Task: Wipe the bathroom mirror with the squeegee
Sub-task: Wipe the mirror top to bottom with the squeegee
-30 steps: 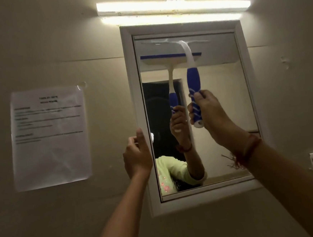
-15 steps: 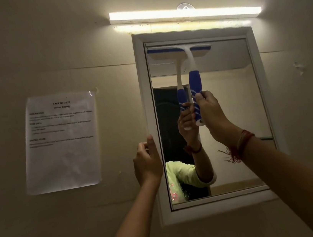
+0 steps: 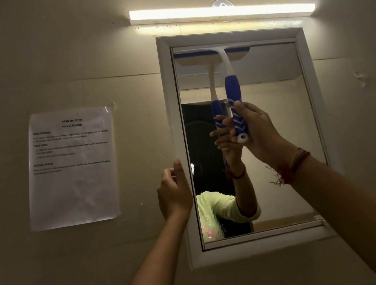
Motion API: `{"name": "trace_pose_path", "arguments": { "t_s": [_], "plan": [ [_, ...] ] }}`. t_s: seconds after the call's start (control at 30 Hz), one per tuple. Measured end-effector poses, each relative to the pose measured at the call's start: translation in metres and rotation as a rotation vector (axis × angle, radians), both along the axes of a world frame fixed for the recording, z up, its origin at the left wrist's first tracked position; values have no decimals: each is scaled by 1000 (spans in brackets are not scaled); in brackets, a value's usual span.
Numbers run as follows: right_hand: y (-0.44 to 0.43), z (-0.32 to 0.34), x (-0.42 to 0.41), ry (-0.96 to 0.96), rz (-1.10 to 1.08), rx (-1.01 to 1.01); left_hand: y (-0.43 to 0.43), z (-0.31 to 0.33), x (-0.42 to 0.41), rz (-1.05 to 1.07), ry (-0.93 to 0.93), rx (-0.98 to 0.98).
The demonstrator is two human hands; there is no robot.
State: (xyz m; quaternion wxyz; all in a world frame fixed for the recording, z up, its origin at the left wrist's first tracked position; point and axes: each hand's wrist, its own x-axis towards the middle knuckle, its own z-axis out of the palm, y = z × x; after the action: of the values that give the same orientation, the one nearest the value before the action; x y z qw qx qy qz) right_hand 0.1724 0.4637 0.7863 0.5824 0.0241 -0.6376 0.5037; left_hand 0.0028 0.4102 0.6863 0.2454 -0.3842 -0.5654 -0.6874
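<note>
The squeegee [image 3: 232, 87] stood upright against the mirror [image 3: 277, 129], its blue-edged blade lying level across the very top of the glass, just under the upper rail of the mirror frame [image 3: 175, 120] and towards the left half of the pane. Its white neck curved down from the blade into a blue handle with white chevrons. The right hand [image 3: 256, 130] gripped the lower part of that handle, fingers wrapped round it and the thumb tip laid on its front, with the handle's white butt end showing below the fingers. Red and yellow thread bands [image 3: 291, 166] circled the right wrist.

The left hand [image 3: 173, 192] held the left side of the mirror frame at about mid height, the thumb straight up along the frame's front face and the other fingers curled in at its outer edge by the wall.

The glass reflected the squeegee, the raised arm and a pale green sleeve. A lit light bar [image 3: 222, 13] ran along the wall just above the frame. Well to the left of the mirror a printed sheet of paper [image 3: 72, 168] was stuck to the wall; its small text was too blurred to read
</note>
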Motion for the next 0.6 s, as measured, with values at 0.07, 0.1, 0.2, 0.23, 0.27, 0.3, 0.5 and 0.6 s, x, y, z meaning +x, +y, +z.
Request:
{"name": "trace_pose_path", "arguments": {
  "t_s": [0.07,0.1,0.2,0.23,0.27,0.3,0.5,0.6],
  "plan": [
    [2,-3,-6,5,96,-59,0,0,1,1,4,5],
    [1,-6,-11,48,191,-98,0,0,1,3,5,7],
    [2,-10,-15,76,248,-117,0,1,2,7,10,9],
    [2,-10,-15,65,237,-107,-1,1,3,5,7,11],
    [2,-10,-15,60,254,-103,-1,1,3,2,5,11],
    [3,-9,-15,60,286,-102,-2,1,4,2,5,10],
    [6,-5,-10,-27,339,-85,-2,0,5,28,-6,1],
    [7,-4,-9,-47,377,-110,-2,0,5,23,-12,3]
  ]
}}
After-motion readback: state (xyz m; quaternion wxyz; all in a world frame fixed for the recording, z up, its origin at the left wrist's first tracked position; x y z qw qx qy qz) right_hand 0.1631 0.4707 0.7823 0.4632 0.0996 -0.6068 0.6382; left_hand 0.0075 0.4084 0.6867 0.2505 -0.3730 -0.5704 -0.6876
